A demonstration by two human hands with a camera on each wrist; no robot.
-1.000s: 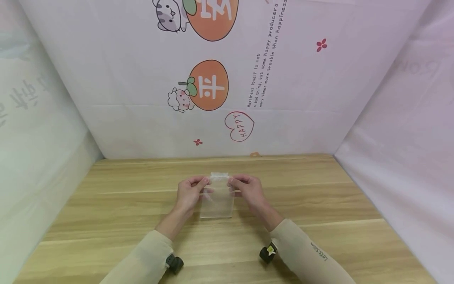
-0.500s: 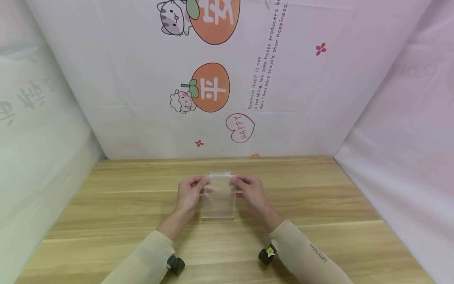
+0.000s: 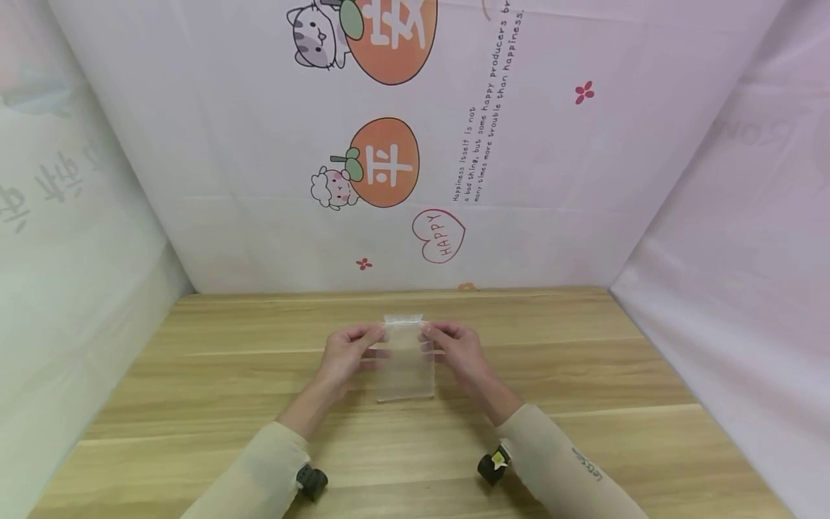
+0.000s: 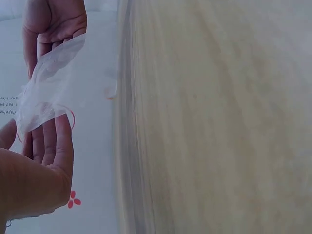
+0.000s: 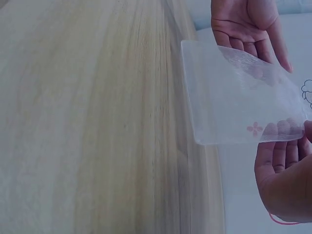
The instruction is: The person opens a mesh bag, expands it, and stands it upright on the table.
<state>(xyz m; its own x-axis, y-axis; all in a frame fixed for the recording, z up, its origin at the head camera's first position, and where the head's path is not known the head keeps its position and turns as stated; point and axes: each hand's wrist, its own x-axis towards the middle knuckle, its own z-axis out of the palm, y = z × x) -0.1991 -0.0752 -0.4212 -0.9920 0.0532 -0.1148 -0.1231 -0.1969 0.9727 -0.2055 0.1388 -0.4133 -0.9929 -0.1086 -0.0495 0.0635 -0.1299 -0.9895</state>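
A sheer white drawstring pouch [image 3: 405, 367] hangs upright between my two hands in the head view, its gathered top [image 3: 403, 318] uppermost. My left hand [image 3: 345, 352] pinches its left edge near the top between thumb and fingers. On the opposite edge, at about the same height, my right hand [image 3: 459, 349] pinches it likewise. Fingers of both hands show faintly through the thin fabric. The left wrist view catches the pouch [image 4: 56, 80] tilted, with creases in it. Seen from the right wrist, the pouch [image 5: 229, 92] is spread fairly flat, its lower end pointing toward the table side.
A wood-grain table [image 3: 558, 425] lies beneath the hands. Behind it rises a white printed cloth [image 3: 532, 238] with orange cartoon fruit and lettering. White cloth walls close off the left [image 3: 71, 288] and right [image 3: 739, 288]. Each forearm carries a small black camera [image 3: 491, 468].
The pouch's lower end has swung slightly to the right and now sits at a small slant. Both hands keep their hold in nearly the same place.
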